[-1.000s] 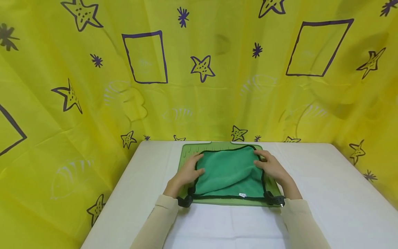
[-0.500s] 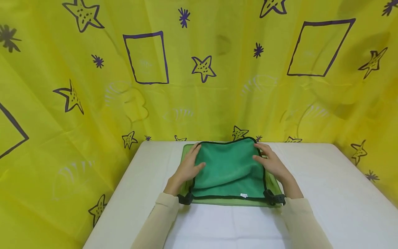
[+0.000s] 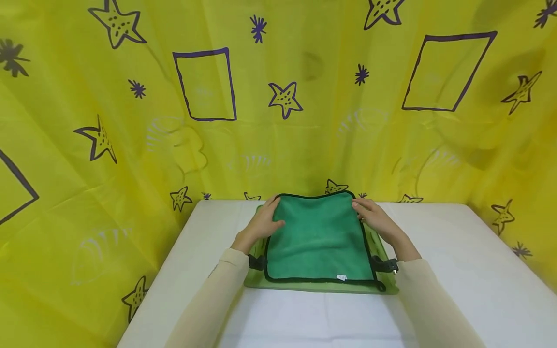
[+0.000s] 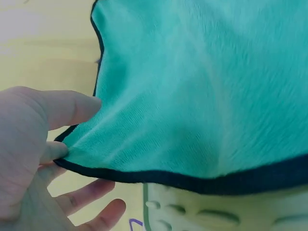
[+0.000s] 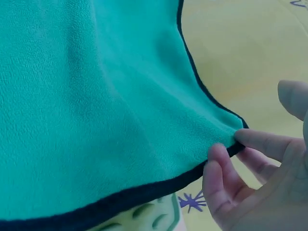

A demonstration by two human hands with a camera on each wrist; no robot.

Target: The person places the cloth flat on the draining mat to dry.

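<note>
A green cloth [image 3: 316,237] with a black border and a small white label hangs stretched between the two hands, its far edge raised. My left hand [image 3: 261,221] holds the far left corner; in the left wrist view that corner is caught between the fingers [image 4: 54,153], with the thumb apart from it. At the far right corner my right hand [image 3: 379,221] grips the border. The right wrist view has the corner between the fingertips [image 5: 248,137], the thumb raised off to the side. Beneath the cloth lies a green ridged mat [image 3: 322,287], mostly covered.
The mat rests on a white table [image 3: 439,251] that extends to both sides. Behind and around it hangs a yellow curtain [image 3: 261,150] printed with stars and squares. Dark straps [image 3: 385,264] circle the wrists below beige sleeves.
Both hands have lifted the cloth's far edge upward and away, past the mat's back edge. The fold across the cloth has smoothed out, and its near right corner now shows a loop.
</note>
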